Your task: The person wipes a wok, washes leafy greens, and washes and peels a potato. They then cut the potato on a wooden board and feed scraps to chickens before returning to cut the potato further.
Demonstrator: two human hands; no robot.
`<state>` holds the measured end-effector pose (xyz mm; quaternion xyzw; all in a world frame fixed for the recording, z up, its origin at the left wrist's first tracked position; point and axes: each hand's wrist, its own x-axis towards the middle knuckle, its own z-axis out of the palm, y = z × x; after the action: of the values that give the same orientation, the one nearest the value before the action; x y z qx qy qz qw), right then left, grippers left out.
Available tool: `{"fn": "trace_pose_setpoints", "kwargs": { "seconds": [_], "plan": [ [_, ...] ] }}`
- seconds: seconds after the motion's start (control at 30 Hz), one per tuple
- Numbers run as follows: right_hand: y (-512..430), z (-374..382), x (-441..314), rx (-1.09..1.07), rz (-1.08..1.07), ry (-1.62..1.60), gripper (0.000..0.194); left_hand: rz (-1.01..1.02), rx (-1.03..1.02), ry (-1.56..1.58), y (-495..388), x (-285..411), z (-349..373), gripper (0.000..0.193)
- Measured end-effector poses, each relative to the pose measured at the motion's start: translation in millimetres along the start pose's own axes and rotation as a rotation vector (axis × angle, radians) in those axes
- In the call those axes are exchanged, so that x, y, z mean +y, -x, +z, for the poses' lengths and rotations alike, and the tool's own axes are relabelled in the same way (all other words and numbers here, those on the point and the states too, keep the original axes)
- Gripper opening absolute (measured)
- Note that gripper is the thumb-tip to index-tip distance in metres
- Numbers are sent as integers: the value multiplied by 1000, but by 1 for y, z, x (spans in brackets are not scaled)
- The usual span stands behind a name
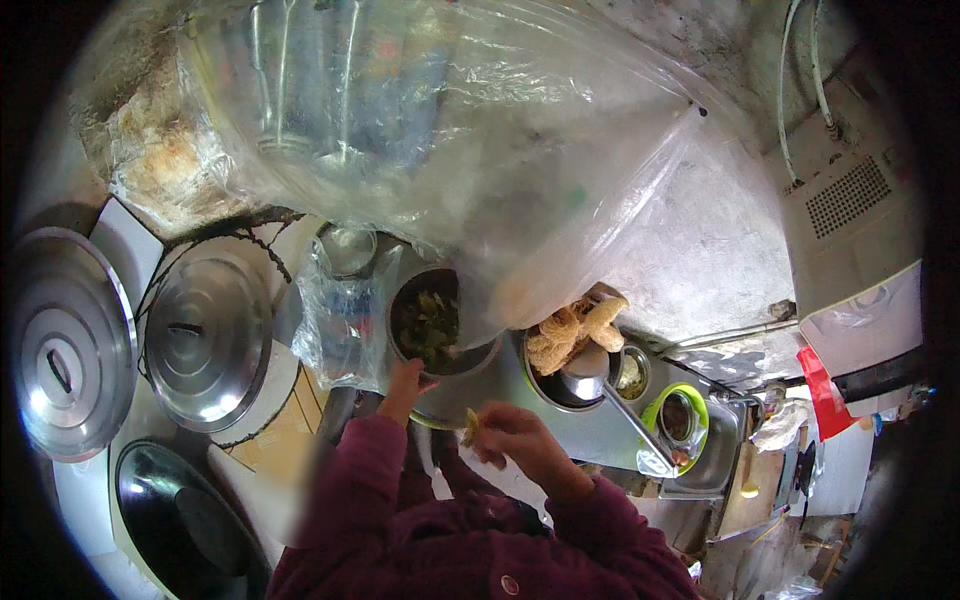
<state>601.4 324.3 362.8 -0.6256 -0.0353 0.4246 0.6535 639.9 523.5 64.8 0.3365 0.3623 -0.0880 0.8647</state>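
Observation:
A deep metal pot (491, 357) stands on the counter in front of me, with dark leafy greens (424, 319) inside. My left hand (403, 386) grips its near rim, the fingers over the edge. To the right, in front of my body, my right hand (517, 442) pinches a small yellow-green piece of vegetable (469, 427) between thumb and fingers. A clear plastic sheet (525, 187) hangs down over the pot's right side and partly hides what is in it.
Right of the pot, a metal bowl (534, 379) holds loofah sponges (555, 337) and a metal ladle (589, 375). Beyond are a green basket (701, 420) and a sink (709, 442). Large lidded pots (210, 337) and a black wok (180, 517) stand at left.

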Motion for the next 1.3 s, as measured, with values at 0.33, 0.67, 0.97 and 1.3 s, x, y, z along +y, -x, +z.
{"fn": "trace_pose_setpoints", "kwargs": {
  "seconds": [0.33, 0.67, 0.97, 1.3],
  "plan": [
    [84, 69, -76, -437, -1057, 267, 7, 238, 105, 64, 233, 2, -26, 23],
    [111, 42, -26, -904, 224, 46, 14, 417, 409, 290, 420, -93, 16, 27],
    [163, 8, -34, -1723, -537, -378, 13, 588, 751, 323, 557, -242, 79, 25],
    [223, -47, 24, -797, -698, -309, 20, 1074, 164, -144, 715, -337, 136, 8]
  ]
}}
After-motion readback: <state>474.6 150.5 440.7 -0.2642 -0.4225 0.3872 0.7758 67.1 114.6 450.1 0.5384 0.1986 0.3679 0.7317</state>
